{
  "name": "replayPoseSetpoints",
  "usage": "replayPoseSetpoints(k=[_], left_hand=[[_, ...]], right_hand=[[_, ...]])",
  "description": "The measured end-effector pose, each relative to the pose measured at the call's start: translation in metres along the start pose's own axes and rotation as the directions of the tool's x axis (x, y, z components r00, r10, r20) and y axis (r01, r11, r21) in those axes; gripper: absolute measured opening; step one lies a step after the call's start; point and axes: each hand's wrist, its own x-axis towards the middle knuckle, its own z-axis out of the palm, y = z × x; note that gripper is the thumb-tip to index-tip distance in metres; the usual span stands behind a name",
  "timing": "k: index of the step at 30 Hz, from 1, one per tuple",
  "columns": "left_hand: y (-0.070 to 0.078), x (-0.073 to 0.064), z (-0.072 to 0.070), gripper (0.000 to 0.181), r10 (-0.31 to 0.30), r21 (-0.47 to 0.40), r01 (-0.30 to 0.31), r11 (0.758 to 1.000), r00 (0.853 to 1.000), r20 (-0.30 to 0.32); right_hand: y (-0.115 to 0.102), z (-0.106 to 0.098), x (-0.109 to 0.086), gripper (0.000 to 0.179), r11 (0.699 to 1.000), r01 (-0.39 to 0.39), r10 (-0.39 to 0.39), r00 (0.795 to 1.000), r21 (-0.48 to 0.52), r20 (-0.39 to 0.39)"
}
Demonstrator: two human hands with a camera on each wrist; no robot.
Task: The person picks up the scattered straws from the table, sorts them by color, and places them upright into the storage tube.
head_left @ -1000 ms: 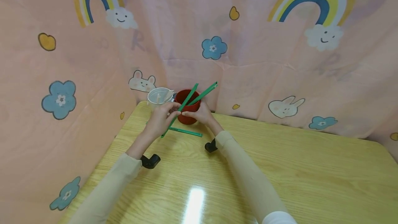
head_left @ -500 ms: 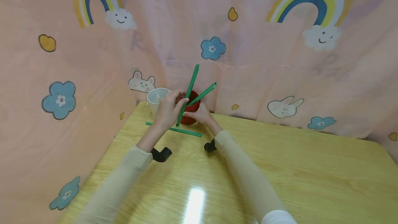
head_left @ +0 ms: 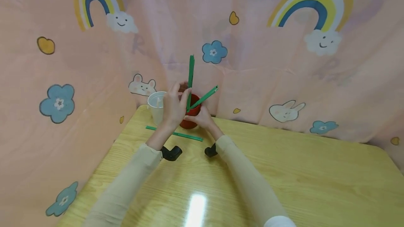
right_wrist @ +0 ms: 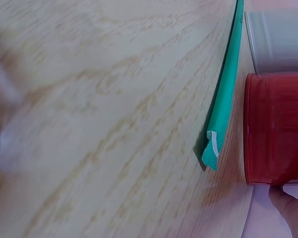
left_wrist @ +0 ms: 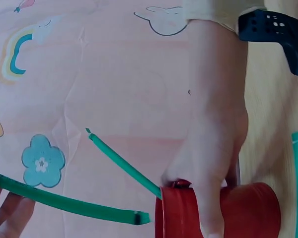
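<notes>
In the head view my left hand (head_left: 174, 106) pinches a long thin green stick (head_left: 191, 71) between thumb and fingers. The stick stands nearly upright, its lower end right at the mouth of a red bucket (head_left: 188, 124). In the left wrist view that lower end of the held stick (left_wrist: 69, 202) points at the rim of the red bucket (left_wrist: 253, 208). My right hand (head_left: 203, 117) grips the bucket's side, its thumb lying along the wall. A second green stick (head_left: 207, 96) leans out of the bucket to the right; its lower part is hidden inside.
Another green stick (head_left: 189, 136) lies on the wooden table (head_left: 252, 171) in front of the buckets. A white bucket (head_left: 154, 109) with something pale inside stands left of the red one, partly behind my left hand. Patterned pink cloth (head_left: 252, 80) hangs behind the table.
My left hand has moved up and to the right, swinging the pinched stick from a slant to nearly upright over the red bucket. The right hand keeps its hold on the bucket.
</notes>
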Motion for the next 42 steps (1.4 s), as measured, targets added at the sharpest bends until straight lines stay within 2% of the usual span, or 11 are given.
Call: replayPoseSetpoints(k=[4, 8, 13, 16, 19, 24, 28, 31, 34, 37, 42], left_hand=[[0.001, 0.006, 0.004, 0.019, 0.028, -0.010, -0.028, 1.000, 0.998, -0.055], [-0.002, 0.012, 0.007, 0.019, 0.035, -0.002, -0.035, 0.999, 0.998, -0.060], [-0.014, 0.010, 0.011, 0.020, -0.005, 0.002, 0.005, 1.000, 1.000, 0.015], [-0.022, 0.002, 0.012, 0.019, -0.027, 0.017, 0.026, 1.000, 0.997, 0.072], [-0.029, -0.004, 0.015, 0.018, -0.026, 0.040, 0.021, 0.999, 0.993, 0.112], [-0.038, -0.009, 0.021, 0.019, -0.021, 0.091, 0.008, 0.996, 0.989, 0.148], [-0.043, -0.011, 0.024, 0.021, -0.032, 0.122, 0.011, 0.992, 0.984, 0.173], [-0.046, -0.014, 0.024, 0.022, -0.031, 0.130, 0.006, 0.992, 0.982, 0.188], [-0.049, -0.016, 0.025, 0.022, -0.024, 0.134, -0.003, 0.991, 0.979, 0.201], [-0.052, -0.017, 0.026, 0.018, -0.032, 0.137, 0.004, 0.991, 0.978, 0.204], [-0.051, -0.016, 0.027, 0.012, -0.079, 0.144, 0.045, 0.989, 0.969, 0.236]], right_hand=[[-0.001, 0.001, 0.000, 0.081, 1.000, -0.023, 0.023, 1.000, 0.016, 0.005], [-0.010, 0.000, -0.003, 0.086, 0.999, -0.026, 0.025, 1.000, 0.033, 0.011], [-0.029, -0.002, -0.009, 0.084, 0.998, -0.009, 0.007, 0.999, 0.062, 0.033], [-0.029, -0.002, -0.010, 0.082, 0.999, 0.001, -0.004, 0.998, 0.049, 0.056], [-0.022, 0.000, -0.008, 0.081, 0.999, 0.008, -0.010, 0.998, 0.039, 0.059], [-0.003, 0.000, -0.002, 0.081, 0.999, 0.045, -0.046, 0.998, 0.023, 0.032], [0.003, 0.000, -0.001, 0.081, 0.995, 0.102, -0.102, 0.995, 0.021, 0.011], [0.003, 0.000, -0.001, 0.081, 0.995, 0.095, -0.095, 0.995, 0.020, 0.020], [0.002, 0.000, -0.001, 0.080, 0.998, 0.055, -0.055, 0.998, 0.009, 0.032], [0.001, 0.000, 0.000, 0.076, 0.999, 0.039, -0.040, 0.998, 0.007, 0.042], [-0.009, -0.001, -0.003, 0.073, 0.997, 0.079, -0.079, 0.996, 0.024, 0.039]])
